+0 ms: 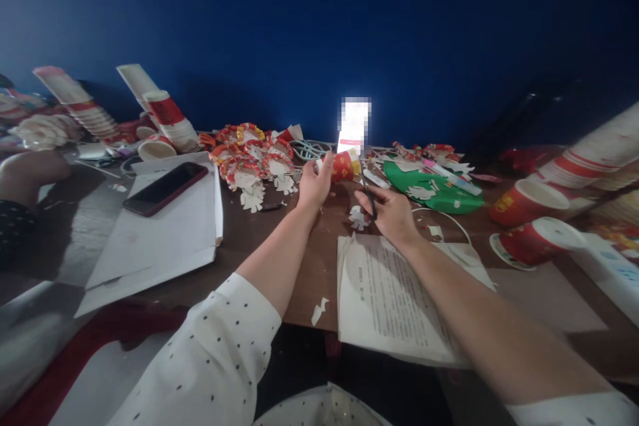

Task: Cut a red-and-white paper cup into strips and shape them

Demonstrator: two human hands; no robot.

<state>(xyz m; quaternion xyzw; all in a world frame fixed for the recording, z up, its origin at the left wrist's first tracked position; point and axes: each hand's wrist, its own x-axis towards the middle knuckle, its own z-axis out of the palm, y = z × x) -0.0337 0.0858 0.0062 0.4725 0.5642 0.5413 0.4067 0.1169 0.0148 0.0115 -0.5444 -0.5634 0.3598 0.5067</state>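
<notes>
In the middle of the head view, my left hand [314, 185] is closed round a red and gold paper cup [342, 167], which lies tilted on its side above the table. My right hand [392, 213] grips a pair of scissors [367, 190] with dark handles, their blades pointing up at the cup's right end. A white paper cut-out [358, 217] lies just left of my right hand. Under my right forearm rests a printed sheet stack [394, 299]. To the left of the cup is a heap of cut red and white paper pieces [254, 156].
A bright screen [354, 123] stands behind the cup. Right of it lie a green sheet [424, 190], red paper cups [532, 239] and a cup stack [589, 146]. Leftward are a dark phone [166, 189] on white paper [150, 246], more stacked cups [172, 123] and another person's arm [30, 176].
</notes>
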